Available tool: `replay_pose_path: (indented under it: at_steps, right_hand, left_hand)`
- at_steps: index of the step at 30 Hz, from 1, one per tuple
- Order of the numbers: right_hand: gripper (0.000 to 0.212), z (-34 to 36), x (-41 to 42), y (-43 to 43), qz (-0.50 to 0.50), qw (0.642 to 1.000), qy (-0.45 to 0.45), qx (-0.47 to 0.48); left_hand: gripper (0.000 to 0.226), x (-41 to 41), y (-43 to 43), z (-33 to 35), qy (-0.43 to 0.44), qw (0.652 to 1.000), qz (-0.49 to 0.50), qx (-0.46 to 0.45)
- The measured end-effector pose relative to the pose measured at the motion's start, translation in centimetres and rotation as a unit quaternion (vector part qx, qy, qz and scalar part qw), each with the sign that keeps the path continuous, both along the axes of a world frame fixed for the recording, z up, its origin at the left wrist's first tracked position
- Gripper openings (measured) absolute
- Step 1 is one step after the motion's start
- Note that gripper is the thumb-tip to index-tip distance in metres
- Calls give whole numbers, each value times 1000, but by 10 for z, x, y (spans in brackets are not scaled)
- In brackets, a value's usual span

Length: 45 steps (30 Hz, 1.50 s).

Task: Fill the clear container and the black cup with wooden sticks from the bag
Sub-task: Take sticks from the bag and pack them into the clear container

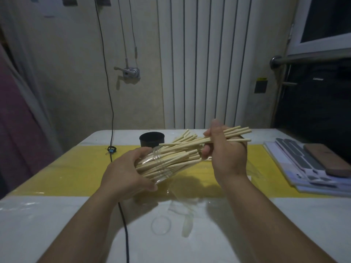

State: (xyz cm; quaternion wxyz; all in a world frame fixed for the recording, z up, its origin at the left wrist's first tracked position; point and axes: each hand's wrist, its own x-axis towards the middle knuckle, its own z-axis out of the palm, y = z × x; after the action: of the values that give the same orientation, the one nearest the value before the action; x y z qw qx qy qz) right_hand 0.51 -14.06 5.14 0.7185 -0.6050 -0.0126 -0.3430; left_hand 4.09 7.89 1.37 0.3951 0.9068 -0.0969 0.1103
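Note:
My left hand [125, 173] grips the clear container [161, 168], tilted on its side above the table and packed with wooden sticks [171, 158] whose ends fan out to the right. My right hand [226, 149] holds a small bunch of sticks [237, 132], their left ends reaching over the container's mouth. The black cup [152, 141] stands upright behind the container, and its inside looks dark. A clear plastic bag [252, 169] lies crumpled on the table under my right hand, hard to make out.
A black cable [123, 221] runs across the table from the wall toward me. A stack of white sheets with a brown case [326, 160] lies at the right. A clear round lid [161, 224] and a scrap of plastic rest near the front.

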Motion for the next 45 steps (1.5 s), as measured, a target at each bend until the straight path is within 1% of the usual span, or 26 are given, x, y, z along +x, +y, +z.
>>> replay_pose_path:
  at_steps: [2, 6, 8, 10, 14, 17, 21, 22, 23, 24, 25, 26, 28, 29, 31, 32, 34, 36, 38, 40, 42, 45]
  right_hand:
    - [40, -1, 1, 0, -24, 1000, 2, -10]
    - [40, 1, 1, -2, -111, 993, -41, 4]
    - [40, 1, 1, -2, -137, 989, -53, 6]
    - [40, 1, 1, -2, -143, 988, -52, 1]
    - [40, -4, 8, -3, -117, 993, -23, -21]
    - [38, -6, 10, -4, -77, 996, 6, -38]
    - [20, -7, 14, -3, 57, 995, 53, -66]
    - [26, -9, 14, -1, 82, 991, 67, -83]
    - [39, -11, 15, -1, 99, 988, 74, -95]
    - [52, -11, 15, 0, 104, 988, 79, -83]
    - [56, -11, 14, -1, 100, 991, 72, -60]
    - [51, -10, 13, -2, 93, 993, 59, -34]
    - [21, -5, 11, -5, 59, 998, 34, 11]
    - [20, -5, 11, -6, 41, 999, 24, 16]
    - [32, -7, 13, -7, 18, 999, 29, -15]
    - [32, -9, 14, -5, 17, 998, 44, -51]
    - [31, -14, 17, -1, 52, 990, 66, -112]
    - [30, -14, 17, 1, 74, 989, 66, -110]
    - [29, -13, 15, 0, 66, 992, 57, -94]
    - [30, -11, 11, -1, 51, 993, 49, -99]
    - [33, -11, 9, -2, 50, 990, 47, -125]
    - [36, -13, 13, 1, 77, 971, 69, -216]
  left_hand:
    - [95, 0, 0, 0, -3, 1000, 0, 5]
    - [86, 0, 0, 1, -4, 1000, 1, 5]
    - [91, 1, 0, 0, -4, 1000, 3, 7]
    - [98, 1, 0, 0, -4, 1000, 4, 18]
    - [102, 2, 0, -1, -7, 999, 3, 34]
    - [103, 2, 0, -2, -13, 999, 3, 40]
    - [96, 2, -1, 0, -15, 999, -2, 39]
    - [96, 2, -1, -1, -15, 999, -2, 40]
    - [97, 2, 0, -1, -16, 999, -3, 42]
    - [98, 3, 0, -1, -17, 999, -3, 42]
    - [98, 3, 0, -1, -17, 999, -4, 43]
    - [99, 3, 0, -1, -17, 999, -6, 41]
    - [99, 3, 1, -1, -18, 999, -7, 36]
    - [100, 3, 1, -1, -19, 999, -7, 35]
    - [101, 2, 1, -1, -19, 999, -6, 37]
    - [101, 2, 0, -1, -19, 999, -6, 38]
    - [102, 1, 0, -1, -18, 999, -6, 37]
    - [103, 1, 0, -1, -17, 999, -4, 36]
    - [104, 1, 0, 0, -17, 999, -3, 36]
    - [103, 1, 0, 1, -17, 999, -1, 39]
    - [101, 0, -1, 1, -18, 999, -1, 41]
    - [104, 0, -2, 1, -16, 999, 2, 45]
